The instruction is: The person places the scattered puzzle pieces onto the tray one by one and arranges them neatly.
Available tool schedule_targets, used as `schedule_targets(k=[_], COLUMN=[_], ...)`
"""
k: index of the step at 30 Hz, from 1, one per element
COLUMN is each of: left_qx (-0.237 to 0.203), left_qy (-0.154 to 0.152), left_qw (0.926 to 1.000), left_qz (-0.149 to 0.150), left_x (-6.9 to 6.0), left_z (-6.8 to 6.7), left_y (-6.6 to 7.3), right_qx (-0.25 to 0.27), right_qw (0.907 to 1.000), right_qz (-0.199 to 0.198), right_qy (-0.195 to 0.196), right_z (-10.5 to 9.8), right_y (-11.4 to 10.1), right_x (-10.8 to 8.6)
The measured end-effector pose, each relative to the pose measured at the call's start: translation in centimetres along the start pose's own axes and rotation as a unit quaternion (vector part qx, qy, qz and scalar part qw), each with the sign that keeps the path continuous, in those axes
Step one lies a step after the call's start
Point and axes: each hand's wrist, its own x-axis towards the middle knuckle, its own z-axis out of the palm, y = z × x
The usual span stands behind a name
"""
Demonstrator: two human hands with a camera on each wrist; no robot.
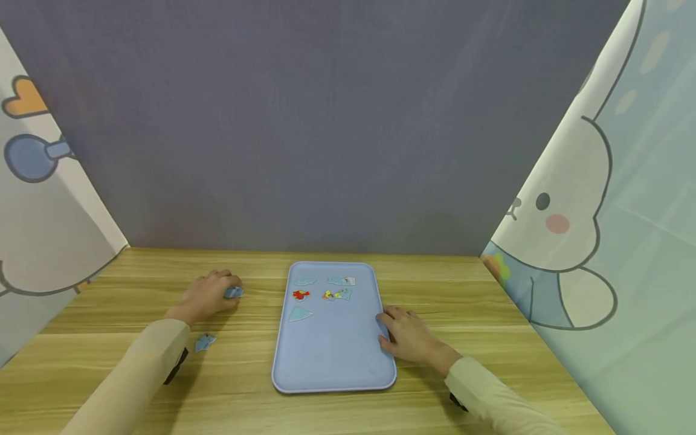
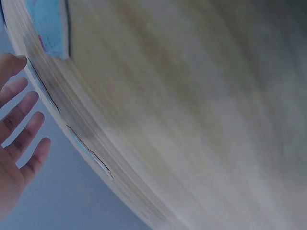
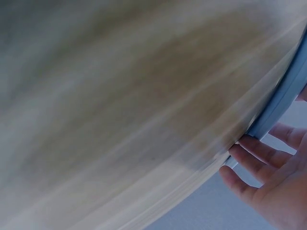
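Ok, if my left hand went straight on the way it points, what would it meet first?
Likely the small blue piece right at your left hand; whether they already touch is unclear. Beyond it comes the tray.

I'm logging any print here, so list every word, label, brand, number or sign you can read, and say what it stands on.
No readable text anywhere.
Blue tray: no lettering visible.
Pieces on the tray: any fine marks are too small to read.
Pieces off the tray: any marks too small or blurred.
Side panels: cartoon drawings only.
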Motion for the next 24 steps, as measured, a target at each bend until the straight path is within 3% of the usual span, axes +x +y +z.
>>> schedule_targets(k=[6, 17, 24], left_qx=[-0.003, -0.026, -0.029], left_qy=[0.004, -0.034, -0.048], left_qw=[1.0000, 0.9989, 0.9983], left_qz=[-0.003, -0.016, -0.015], left_x=[0.0, 0.2, 0.5], left_z=[0.4, -0.2, 0.1], left_y=[-0.7, -0.7, -1.1], right_qx=[-0.003, -0.001, 0.001], right_qw=[1.0000, 1.0000, 1.0000], right_qz=[-0.001, 0.001, -0.003], right_qy=[0.002, 0.001, 0.003], right_z=[0.0, 0.0, 0.1], right_y=[0.0, 0.0, 0.1], right_x=[0.0, 0.1, 0.1])
